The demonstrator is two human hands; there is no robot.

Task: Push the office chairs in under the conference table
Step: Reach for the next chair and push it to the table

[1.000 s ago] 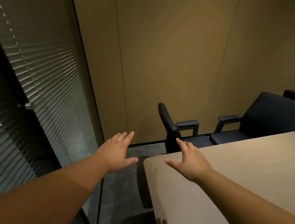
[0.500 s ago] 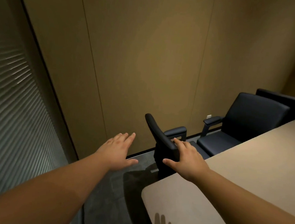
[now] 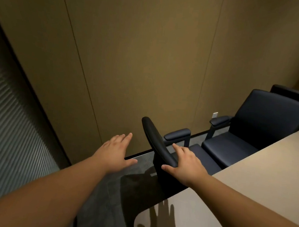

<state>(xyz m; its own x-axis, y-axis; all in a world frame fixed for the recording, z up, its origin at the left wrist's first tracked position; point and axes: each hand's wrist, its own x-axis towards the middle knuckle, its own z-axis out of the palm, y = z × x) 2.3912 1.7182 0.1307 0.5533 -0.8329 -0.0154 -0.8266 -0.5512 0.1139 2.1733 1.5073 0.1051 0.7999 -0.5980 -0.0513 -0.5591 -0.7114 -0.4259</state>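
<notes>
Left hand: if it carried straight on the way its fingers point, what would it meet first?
Probably the tan wall panel. The left hand points past the near chair's backrest, left of it; depth is uncertain.

Two black armchairs, nearest chair [image 3: 157, 146] and second chair [image 3: 254, 128], stand beside the beige conference table [image 3: 265, 176].

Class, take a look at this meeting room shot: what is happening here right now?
A person stands at the corner of the conference table, tidying chairs. Their right hand rests on the backrest top of the nearest office chair, fingers straight and thumb at its edge. The left hand hovers open beside it, touching nothing. A second chair sits further along, seat partly under the table.
</notes>
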